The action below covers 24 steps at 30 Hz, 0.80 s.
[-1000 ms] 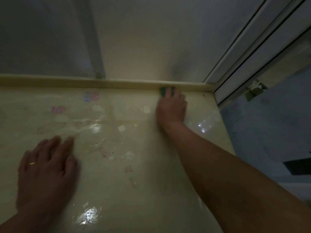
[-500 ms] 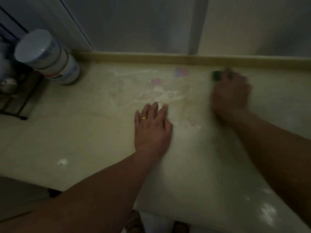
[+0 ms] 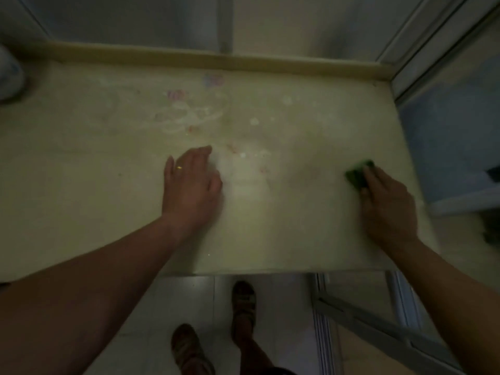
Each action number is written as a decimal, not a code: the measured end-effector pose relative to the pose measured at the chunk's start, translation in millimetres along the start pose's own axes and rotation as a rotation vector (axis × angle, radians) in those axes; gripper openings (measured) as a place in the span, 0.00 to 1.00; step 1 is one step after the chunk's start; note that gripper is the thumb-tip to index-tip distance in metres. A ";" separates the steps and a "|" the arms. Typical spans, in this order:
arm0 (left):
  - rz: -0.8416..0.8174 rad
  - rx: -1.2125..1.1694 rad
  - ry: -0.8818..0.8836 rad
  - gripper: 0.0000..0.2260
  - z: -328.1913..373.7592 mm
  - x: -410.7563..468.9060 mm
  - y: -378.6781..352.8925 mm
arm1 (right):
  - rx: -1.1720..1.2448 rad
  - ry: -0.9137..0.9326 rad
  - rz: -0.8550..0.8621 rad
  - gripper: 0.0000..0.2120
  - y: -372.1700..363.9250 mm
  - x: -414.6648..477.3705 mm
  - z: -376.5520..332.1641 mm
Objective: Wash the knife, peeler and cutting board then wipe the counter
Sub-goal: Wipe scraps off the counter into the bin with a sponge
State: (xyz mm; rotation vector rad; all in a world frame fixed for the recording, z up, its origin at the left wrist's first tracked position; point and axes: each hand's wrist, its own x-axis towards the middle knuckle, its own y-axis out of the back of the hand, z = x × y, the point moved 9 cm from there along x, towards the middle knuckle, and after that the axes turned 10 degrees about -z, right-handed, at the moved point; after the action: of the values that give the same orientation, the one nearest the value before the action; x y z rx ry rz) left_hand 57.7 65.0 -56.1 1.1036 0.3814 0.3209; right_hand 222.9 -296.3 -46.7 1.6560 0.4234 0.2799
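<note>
- Green sponge (image 3: 358, 173) is gripped by the right hand (image 3: 387, 207), drawn from the back edge to the front right of the counter (image 3: 81, 163).
- The left hand (image 3: 190, 185) is laid flat, fingers released.
- Wiping is judged under way; smears (image 3: 184, 115) remain.

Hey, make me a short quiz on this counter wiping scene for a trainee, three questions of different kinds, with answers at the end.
1. True or false: the left hand lies flat on the counter with its fingers straight.
2. What does the right hand hold against the counter? A) a green sponge B) a knife C) a peeler
3. Fill in: the ring is on the ___ hand.

Key: 1 true. 2 A. 3 left.
</note>
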 end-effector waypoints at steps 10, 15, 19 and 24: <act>-0.072 -0.057 -0.103 0.25 11.8 -88.2 -8.6 | 0.226 0.427 -0.145 0.28 -53.4 -134.8 -266.3; -0.055 -0.092 -0.083 0.26 1.1 -100.9 16.2 | 0.008 0.005 0.045 0.23 -1.3 -123.4 -65.5; -0.066 -0.108 -0.088 0.24 7.1 -99.9 19.7 | -0.020 -0.427 0.014 0.22 12.3 -132.3 59.1; -0.135 -0.141 -0.091 0.29 14.4 -86.8 5.1 | 0.069 -0.158 -0.021 0.24 -25.5 -125.9 -97.4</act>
State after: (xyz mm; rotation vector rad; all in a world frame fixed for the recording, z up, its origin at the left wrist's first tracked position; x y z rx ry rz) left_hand -13.3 17.9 -33.7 0.9463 0.3452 0.1742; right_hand 65.8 -260.7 -51.5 1.7266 0.3341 0.1188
